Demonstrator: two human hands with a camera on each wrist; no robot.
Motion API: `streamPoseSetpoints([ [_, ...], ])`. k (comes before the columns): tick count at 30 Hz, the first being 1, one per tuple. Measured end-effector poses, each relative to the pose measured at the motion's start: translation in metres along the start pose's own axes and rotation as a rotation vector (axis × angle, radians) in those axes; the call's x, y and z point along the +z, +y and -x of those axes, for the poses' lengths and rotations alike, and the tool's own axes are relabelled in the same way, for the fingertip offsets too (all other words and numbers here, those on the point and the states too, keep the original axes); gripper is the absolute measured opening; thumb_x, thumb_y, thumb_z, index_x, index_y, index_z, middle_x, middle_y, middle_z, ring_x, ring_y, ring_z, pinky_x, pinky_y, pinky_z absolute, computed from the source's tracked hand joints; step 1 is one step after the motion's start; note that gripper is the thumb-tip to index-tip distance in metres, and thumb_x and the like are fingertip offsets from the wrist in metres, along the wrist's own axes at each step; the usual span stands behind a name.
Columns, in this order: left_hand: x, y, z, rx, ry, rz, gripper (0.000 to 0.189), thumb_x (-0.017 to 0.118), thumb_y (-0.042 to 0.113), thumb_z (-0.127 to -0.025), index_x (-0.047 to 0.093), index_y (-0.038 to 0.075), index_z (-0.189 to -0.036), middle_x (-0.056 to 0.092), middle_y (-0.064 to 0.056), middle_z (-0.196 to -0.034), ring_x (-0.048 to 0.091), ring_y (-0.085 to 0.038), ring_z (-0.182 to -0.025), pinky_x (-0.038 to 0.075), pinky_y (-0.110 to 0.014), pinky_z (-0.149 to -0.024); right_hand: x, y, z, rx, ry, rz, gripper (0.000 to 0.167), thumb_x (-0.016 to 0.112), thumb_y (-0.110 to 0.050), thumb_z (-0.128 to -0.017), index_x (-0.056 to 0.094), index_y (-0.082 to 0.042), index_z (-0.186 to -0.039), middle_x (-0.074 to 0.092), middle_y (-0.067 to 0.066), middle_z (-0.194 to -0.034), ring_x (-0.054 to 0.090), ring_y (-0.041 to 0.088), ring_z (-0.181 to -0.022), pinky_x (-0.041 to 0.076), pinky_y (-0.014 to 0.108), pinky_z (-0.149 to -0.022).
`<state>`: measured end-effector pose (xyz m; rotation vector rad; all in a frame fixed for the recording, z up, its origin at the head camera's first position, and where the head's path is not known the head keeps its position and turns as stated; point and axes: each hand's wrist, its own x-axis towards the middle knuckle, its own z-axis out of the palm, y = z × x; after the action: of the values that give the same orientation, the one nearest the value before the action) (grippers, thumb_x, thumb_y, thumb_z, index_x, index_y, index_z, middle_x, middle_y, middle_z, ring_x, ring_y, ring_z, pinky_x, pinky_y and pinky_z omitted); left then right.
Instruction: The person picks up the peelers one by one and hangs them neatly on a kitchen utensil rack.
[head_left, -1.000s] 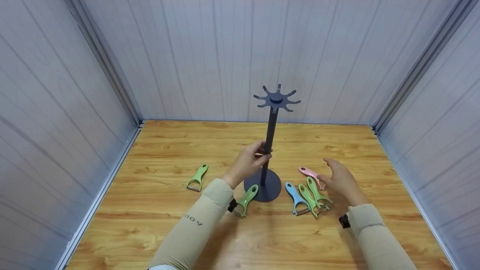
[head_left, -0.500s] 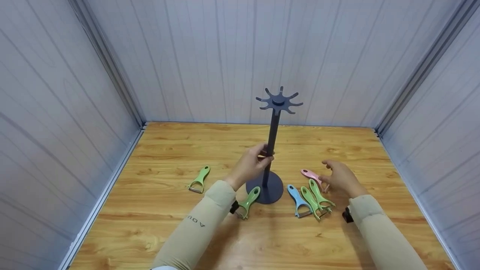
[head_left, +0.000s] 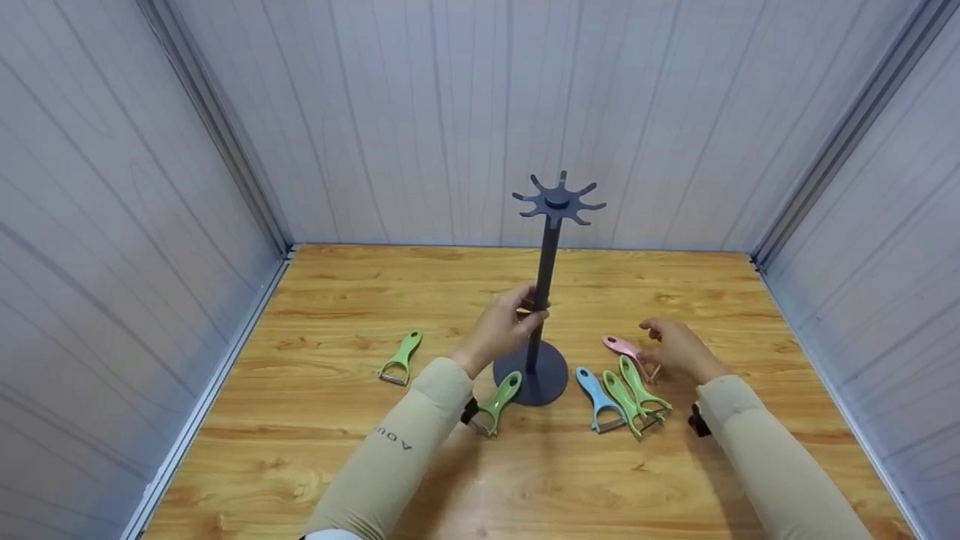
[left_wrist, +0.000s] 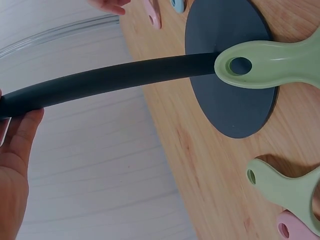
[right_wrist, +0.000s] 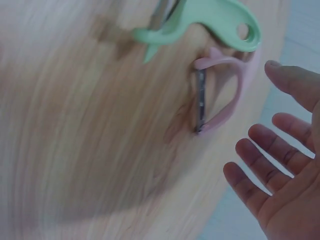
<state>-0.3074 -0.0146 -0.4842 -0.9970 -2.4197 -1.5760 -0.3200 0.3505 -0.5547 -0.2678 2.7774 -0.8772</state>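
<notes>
My left hand (head_left: 498, 328) grips the upright pole (head_left: 547, 262) of a dark stand partway up, thumb and fingers around it. A star-shaped ring of hooks (head_left: 556, 201) tops the stand, and its round base (head_left: 551, 379) is on the table. My right hand (head_left: 679, 351) hovers by a pink peeler (head_left: 619, 346), fingers apart and holding nothing; in the right wrist view the pink peeler (right_wrist: 240, 82) lies just off the thumb. Two green peelers (head_left: 634, 379) overlap beside a blue peeler (head_left: 592, 386). Another green peeler (head_left: 508, 386) lies against the base's left side.
A lone green peeler (head_left: 409, 346) lies further left on the wooden table (head_left: 337, 285). At the left wrist view's lower right, a second pink peeler (left_wrist: 295, 226) shows beside a green one (left_wrist: 280, 185). Pale panel walls (head_left: 420, 120) enclose the table's back and sides.
My right hand has shifted slightly left, closer over the pink peeler, with its fingers a little more bent. My left hand stays on the pole. The whole head view shifted slightly.
</notes>
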Motion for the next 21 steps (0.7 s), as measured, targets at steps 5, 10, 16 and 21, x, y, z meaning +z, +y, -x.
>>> streamPoseSetpoints([
  [5, -0.002, 0.000, -0.001, 0.000, -0.002, 0.019, 0.022, 0.065, 0.003, -0.108, 0.068, 0.002, -0.130, 0.074, -0.016, -0.121, 0.075, -0.027, -0.114, 0.066, -0.030, -0.095, -0.001, 0.005, -0.006, -0.028, -0.031, 0.021, 0.064, 0.076, -0.015, -0.103, 0.049, 0.009, -0.155, 0.055, 0.040, -0.146, 0.054, 0.057, -0.136, 0.051, 0.070, -0.109],
  [10, -0.002, -0.002, -0.002, -0.015, -0.010, 0.036, 0.022, 0.065, 0.004, -0.109, 0.068, 0.002, -0.131, 0.075, -0.016, -0.120, 0.075, -0.026, -0.114, 0.066, -0.028, -0.095, 0.001, 0.010, -0.010, -0.054, -0.055, 0.036, 0.061, 0.077, -0.017, -0.102, 0.054, 0.010, -0.152, 0.063, 0.033, -0.134, 0.063, 0.046, -0.121, 0.055, 0.063, -0.101],
  [16, -0.001, -0.003, -0.001, -0.015, -0.005, 0.033, 0.019, 0.066, 0.004, -0.108, 0.069, 0.002, -0.127, 0.076, -0.015, -0.118, 0.076, -0.026, -0.112, 0.066, -0.028, -0.093, 0.006, 0.010, -0.014, -0.045, -0.061, 0.027, 0.054, 0.077, -0.014, -0.101, 0.059, 0.011, -0.145, 0.067, 0.022, -0.115, 0.061, 0.027, -0.096, 0.055, 0.045, -0.084],
  [21, -0.002, -0.005, -0.002, 0.004, -0.005, 0.031, 0.018, 0.066, 0.003, -0.108, 0.069, 0.001, -0.126, 0.076, -0.015, -0.116, 0.077, -0.026, -0.111, 0.066, -0.028, -0.092, 0.008, 0.008, -0.014, -0.025, -0.069, -0.009, 0.050, 0.071, -0.007, -0.099, 0.060, 0.013, -0.143, 0.068, 0.021, -0.109, 0.064, 0.023, -0.083, 0.058, 0.038, -0.071],
])
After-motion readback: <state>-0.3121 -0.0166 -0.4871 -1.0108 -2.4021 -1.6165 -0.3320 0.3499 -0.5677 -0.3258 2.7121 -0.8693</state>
